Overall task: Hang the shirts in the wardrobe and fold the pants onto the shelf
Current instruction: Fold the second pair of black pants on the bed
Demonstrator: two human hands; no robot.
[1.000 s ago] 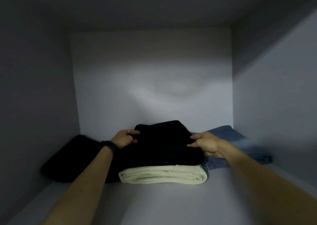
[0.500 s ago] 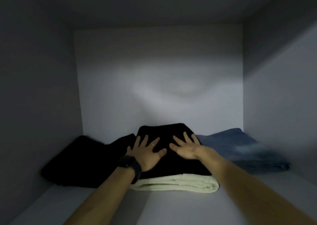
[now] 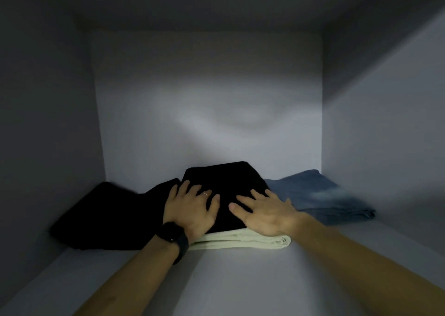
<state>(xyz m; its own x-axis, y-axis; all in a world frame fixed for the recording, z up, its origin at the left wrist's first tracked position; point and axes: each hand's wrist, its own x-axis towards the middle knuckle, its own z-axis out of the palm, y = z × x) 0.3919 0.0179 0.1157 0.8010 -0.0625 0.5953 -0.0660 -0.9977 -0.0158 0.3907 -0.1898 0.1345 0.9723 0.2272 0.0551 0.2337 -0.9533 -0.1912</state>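
Here, shelf (image 3: 240, 279): black pants (image 3: 228, 178) stacked on cream pants (image 3: 240, 241); jeans (image 3: 320, 195) right, dark garment (image 3: 108, 214) left.
Left hand (image 3: 190, 207): fingers spread flat, pressing black pants.
Right hand (image 3: 267, 212): fingers straight, pressing alongside.

Only the front edge of the folded cream pants (image 3: 240, 241) shows beneath the folded black pants (image 3: 224, 178), and the blue denim jeans (image 3: 320, 195) beside them are blurred.

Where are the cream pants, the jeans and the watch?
cream pants (image 3: 240, 241), head view, folded front edge.
jeans (image 3: 320, 194), head view, top face.
watch (image 3: 171, 233), head view, its dark face.
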